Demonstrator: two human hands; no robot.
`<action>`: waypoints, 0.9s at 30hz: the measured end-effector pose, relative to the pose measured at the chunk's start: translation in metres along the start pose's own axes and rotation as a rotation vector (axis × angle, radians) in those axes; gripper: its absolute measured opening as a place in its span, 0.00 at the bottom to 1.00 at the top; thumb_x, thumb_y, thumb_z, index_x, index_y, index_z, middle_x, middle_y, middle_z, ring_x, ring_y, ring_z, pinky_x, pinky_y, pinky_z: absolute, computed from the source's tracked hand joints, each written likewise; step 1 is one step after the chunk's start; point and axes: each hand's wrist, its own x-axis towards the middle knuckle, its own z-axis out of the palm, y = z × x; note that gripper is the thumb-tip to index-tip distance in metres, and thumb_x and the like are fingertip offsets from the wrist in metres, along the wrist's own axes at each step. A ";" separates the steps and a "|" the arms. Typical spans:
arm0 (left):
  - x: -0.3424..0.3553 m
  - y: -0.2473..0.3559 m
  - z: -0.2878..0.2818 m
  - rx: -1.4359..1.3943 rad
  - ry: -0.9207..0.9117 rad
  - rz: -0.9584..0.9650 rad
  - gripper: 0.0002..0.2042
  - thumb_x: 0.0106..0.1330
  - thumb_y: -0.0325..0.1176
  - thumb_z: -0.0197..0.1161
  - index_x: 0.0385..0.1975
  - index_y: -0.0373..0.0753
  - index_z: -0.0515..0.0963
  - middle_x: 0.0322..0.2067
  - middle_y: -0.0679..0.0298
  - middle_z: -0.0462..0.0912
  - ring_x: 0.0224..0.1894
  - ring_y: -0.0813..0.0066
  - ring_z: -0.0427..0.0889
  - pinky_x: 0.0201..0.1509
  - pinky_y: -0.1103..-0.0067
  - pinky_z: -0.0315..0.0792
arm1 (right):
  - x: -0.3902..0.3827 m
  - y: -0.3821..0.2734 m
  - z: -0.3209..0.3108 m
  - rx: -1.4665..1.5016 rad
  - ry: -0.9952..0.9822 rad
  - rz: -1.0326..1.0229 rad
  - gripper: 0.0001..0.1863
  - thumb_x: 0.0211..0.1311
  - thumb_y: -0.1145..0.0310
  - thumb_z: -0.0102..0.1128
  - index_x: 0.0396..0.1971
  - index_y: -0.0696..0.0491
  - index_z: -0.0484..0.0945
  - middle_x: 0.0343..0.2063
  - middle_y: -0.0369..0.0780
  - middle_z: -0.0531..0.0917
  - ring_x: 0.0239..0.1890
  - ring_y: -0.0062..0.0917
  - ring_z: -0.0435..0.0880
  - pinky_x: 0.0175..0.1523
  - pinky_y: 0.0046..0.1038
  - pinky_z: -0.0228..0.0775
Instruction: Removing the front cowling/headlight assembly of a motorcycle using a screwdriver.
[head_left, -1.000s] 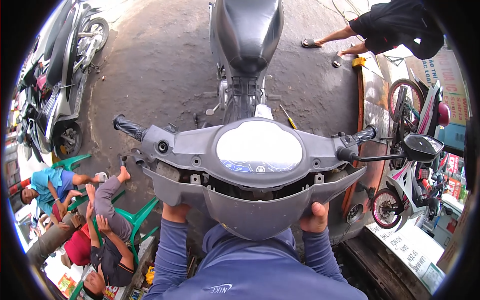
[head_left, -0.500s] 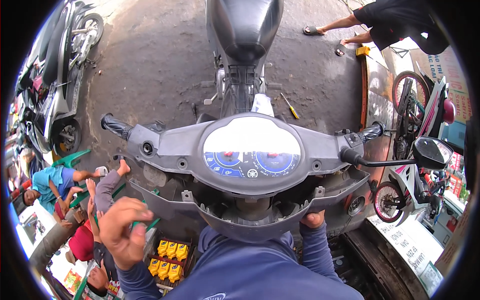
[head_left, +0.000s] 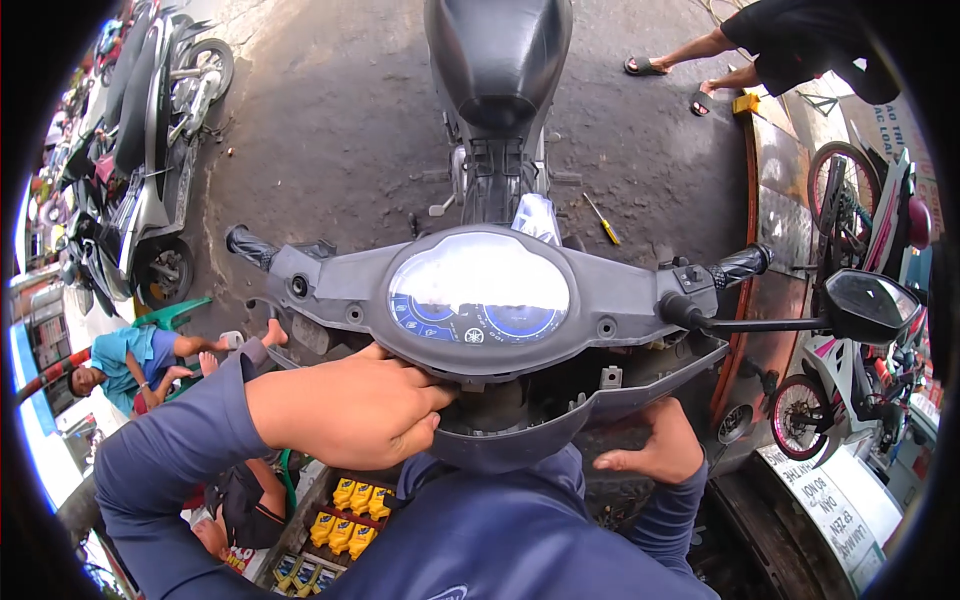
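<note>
In front of me stands a motor scooter's grey handlebar cover (head_left: 622,293) with a round-cornered instrument cluster (head_left: 475,280), glare whitening its glass. A loose grey front cover panel (head_left: 515,452) hangs below it on my side, leaving a dark gap between. My left hand (head_left: 345,410) reaches across into the left of that gap, fingers bent close together under the cluster's lower rim; their tips are partly hidden. At the panel's right lower edge is my right hand (head_left: 662,445), its thumb stretched out apart from the panel. Its other fingers reach up to the edge, partly hidden.
A black mirror (head_left: 868,308) juts out right. A yellow-handled screwdriver (head_left: 605,225) lies on the ground beyond. Yellow bottles (head_left: 345,535) fill a box at lower left. Parked motorbikes line both sides; people sit at left, and a person in sandals (head_left: 700,100) stands far right.
My left hand has come from the lower left, raised in the air, to the gap under the cluster. My right thumb has come off the panel's edge. The view has shifted slightly.
</note>
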 end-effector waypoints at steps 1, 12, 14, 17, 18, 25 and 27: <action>0.005 0.000 -0.005 0.005 0.004 -0.003 0.20 0.70 0.37 0.42 0.49 0.27 0.71 0.41 0.43 0.78 0.53 0.47 0.73 0.59 0.58 0.59 | -0.003 -0.021 -0.022 -0.228 -0.207 0.014 0.25 0.38 0.56 0.81 0.30 0.60 0.81 0.27 0.41 0.83 0.33 0.28 0.84 0.39 0.28 0.76; 0.025 -0.002 -0.014 -0.262 -0.322 -0.197 0.25 0.72 0.47 0.40 0.43 0.28 0.75 0.40 0.40 0.79 0.48 0.43 0.76 0.54 0.60 0.68 | 0.120 -0.098 0.052 -1.232 -0.071 -1.178 0.22 0.37 0.65 0.65 0.39 0.51 0.76 0.40 0.39 0.73 0.40 0.29 0.74 0.43 0.31 0.68; 0.022 -0.006 -0.014 -0.315 -0.316 -0.181 0.28 0.72 0.52 0.40 0.44 0.28 0.75 0.39 0.40 0.79 0.47 0.44 0.77 0.54 0.62 0.69 | 0.114 -0.098 0.048 -1.063 -0.162 -1.459 0.12 0.41 0.65 0.59 0.29 0.52 0.75 0.29 0.36 0.72 0.30 0.25 0.72 0.34 0.26 0.66; 0.020 -0.026 -0.001 -0.247 -0.136 -0.032 0.33 0.71 0.59 0.42 0.49 0.28 0.74 0.39 0.41 0.80 0.47 0.46 0.78 0.54 0.63 0.69 | 0.097 -0.103 0.042 -1.052 -0.586 -1.218 0.09 0.41 0.67 0.60 0.25 0.53 0.74 0.22 0.38 0.73 0.23 0.26 0.76 0.27 0.30 0.68; 0.024 -0.023 -0.015 -0.282 -0.260 -0.076 0.36 0.69 0.63 0.43 0.54 0.29 0.71 0.46 0.43 0.79 0.52 0.50 0.76 0.59 0.67 0.68 | 0.093 -0.109 0.041 -1.048 -0.600 -1.211 0.09 0.41 0.67 0.60 0.25 0.53 0.74 0.22 0.38 0.73 0.23 0.26 0.76 0.27 0.30 0.68; 0.039 -0.043 0.003 -0.536 -0.261 0.036 0.43 0.63 0.68 0.46 0.60 0.29 0.67 0.58 0.42 0.71 0.62 0.52 0.68 0.65 0.69 0.62 | 0.103 -0.112 0.038 -0.651 -1.055 -0.109 0.11 0.63 0.70 0.50 0.36 0.65 0.70 0.29 0.53 0.78 0.30 0.50 0.79 0.37 0.43 0.71; 0.042 -0.041 -0.002 -0.388 -0.477 -0.102 0.39 0.66 0.65 0.47 0.62 0.32 0.66 0.60 0.46 0.69 0.63 0.53 0.67 0.67 0.71 0.60 | 0.098 -0.113 0.043 -0.601 -1.076 -0.098 0.13 0.67 0.68 0.47 0.41 0.65 0.68 0.30 0.56 0.78 0.37 0.51 0.79 0.43 0.44 0.70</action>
